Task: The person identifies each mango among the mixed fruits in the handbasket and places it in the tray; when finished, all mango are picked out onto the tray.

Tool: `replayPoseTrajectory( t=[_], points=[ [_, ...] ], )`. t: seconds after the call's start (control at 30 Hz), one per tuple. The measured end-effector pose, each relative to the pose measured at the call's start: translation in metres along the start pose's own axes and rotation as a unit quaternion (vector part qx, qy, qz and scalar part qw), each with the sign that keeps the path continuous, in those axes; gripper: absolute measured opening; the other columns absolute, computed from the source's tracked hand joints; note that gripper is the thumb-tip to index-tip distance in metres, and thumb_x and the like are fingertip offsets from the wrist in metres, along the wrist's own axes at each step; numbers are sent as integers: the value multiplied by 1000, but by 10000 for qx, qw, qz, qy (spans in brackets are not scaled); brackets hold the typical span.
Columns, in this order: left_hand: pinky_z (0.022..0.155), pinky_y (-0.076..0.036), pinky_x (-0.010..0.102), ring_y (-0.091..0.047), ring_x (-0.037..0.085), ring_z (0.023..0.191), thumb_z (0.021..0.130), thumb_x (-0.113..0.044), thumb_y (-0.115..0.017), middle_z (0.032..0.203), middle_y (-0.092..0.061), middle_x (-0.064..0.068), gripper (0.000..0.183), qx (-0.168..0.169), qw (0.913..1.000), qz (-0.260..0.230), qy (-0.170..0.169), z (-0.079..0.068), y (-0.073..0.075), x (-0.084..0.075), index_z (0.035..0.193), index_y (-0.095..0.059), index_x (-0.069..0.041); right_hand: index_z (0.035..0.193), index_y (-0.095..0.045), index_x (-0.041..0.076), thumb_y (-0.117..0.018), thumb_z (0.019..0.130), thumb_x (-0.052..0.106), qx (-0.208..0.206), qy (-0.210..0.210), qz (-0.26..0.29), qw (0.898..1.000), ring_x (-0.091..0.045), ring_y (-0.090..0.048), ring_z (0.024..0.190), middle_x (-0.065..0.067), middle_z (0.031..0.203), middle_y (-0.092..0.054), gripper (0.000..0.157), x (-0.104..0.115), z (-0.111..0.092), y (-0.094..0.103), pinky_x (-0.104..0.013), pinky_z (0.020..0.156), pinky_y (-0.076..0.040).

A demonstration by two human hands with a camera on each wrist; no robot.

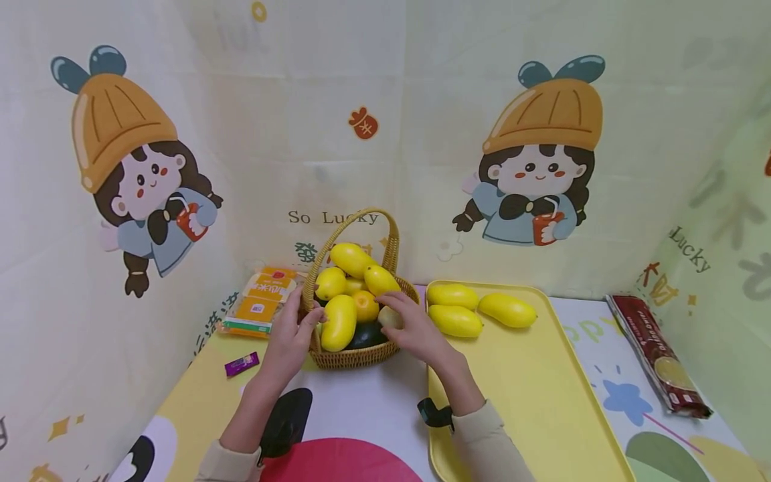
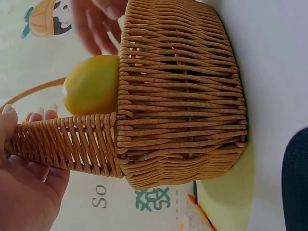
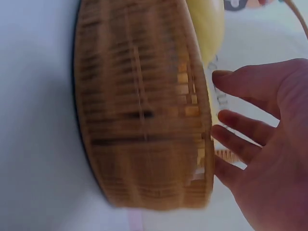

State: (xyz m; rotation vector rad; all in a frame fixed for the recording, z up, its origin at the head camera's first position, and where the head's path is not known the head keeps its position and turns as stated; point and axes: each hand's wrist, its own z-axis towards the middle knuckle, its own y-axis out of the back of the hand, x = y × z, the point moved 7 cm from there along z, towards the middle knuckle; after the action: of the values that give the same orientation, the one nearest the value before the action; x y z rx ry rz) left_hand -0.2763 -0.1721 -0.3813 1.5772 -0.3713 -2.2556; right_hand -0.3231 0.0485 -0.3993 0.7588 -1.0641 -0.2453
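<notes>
A wicker basket (image 1: 355,358) with an arched handle stands at the back middle, piled with yellow mangoes (image 1: 339,323), an orange fruit (image 1: 365,306) and a dark, glossy item (image 1: 365,336). My left hand (image 1: 290,338) holds the left base of the basket's handle (image 2: 67,144), thumb on one side and fingers behind. Over the right rim reaches my right hand (image 1: 415,328), its fingers spread and loosely bent beside a pale round item (image 1: 390,317). In the right wrist view those fingers (image 3: 240,144) lie at the rim, with nothing visible between them and the thumb.
Right of the basket lies a yellow tray (image 1: 512,395) bearing three mangoes (image 1: 507,310). Orange food packaging (image 1: 259,301) and a small purple packet (image 1: 241,364) lie at left. A dark red package (image 1: 656,355) sits far right. Printed cloth (image 1: 434,167) walls the back and sides.
</notes>
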Motion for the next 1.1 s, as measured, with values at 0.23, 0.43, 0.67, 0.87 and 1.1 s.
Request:
replayPoseTrajectory(
  t=[0.23,0.43,0.67,0.87,1.1],
  points=[
    [91,-51,14,-62,17,102,104,-30,-51,110,-58,5,48,59,9999,-113,84,1,0,-1,148,-34,-21,141,-54,22,-73,86,7,295,261,92,9992,-19,-48,136,4,148,-48,60,18,7,-22,-43,114,-42],
    [93,-50,13,-63,16,103,103,-32,-51,110,-58,5,51,76,9998,-193,27,1,-2,-3,150,-34,-21,144,-51,24,-71,87,3,468,323,62,9984,-19,-44,141,3,155,-42,64,25,14,-37,-42,115,-42],
    [93,-51,14,-63,16,102,103,-32,-52,110,-57,5,48,101,9995,-292,-33,1,-4,-3,147,-37,-19,146,-49,29,-66,82,-10,702,746,-313,9942,-17,-31,150,8,161,-32,77,31,20,-50,-39,116,-40],
    [90,-52,14,-65,18,102,100,-36,-57,109,-59,5,44,138,9980,-613,107,3,0,-3,137,-47,-13,144,-51,30,-67,74,-11,783,1224,-793,9862,-17,-30,149,7,160,-33,83,37,24,-55,-43,121,-32],
    [97,-50,14,-62,16,113,96,-47,-59,119,-62,0,53,174,9967,-660,438,0,7,1,143,-46,-26,143,-48,37,-77,75,5,729,1098,-706,9888,-18,-38,137,7,151,-38,81,35,29,-55,-45,113,-43]
  ],
)
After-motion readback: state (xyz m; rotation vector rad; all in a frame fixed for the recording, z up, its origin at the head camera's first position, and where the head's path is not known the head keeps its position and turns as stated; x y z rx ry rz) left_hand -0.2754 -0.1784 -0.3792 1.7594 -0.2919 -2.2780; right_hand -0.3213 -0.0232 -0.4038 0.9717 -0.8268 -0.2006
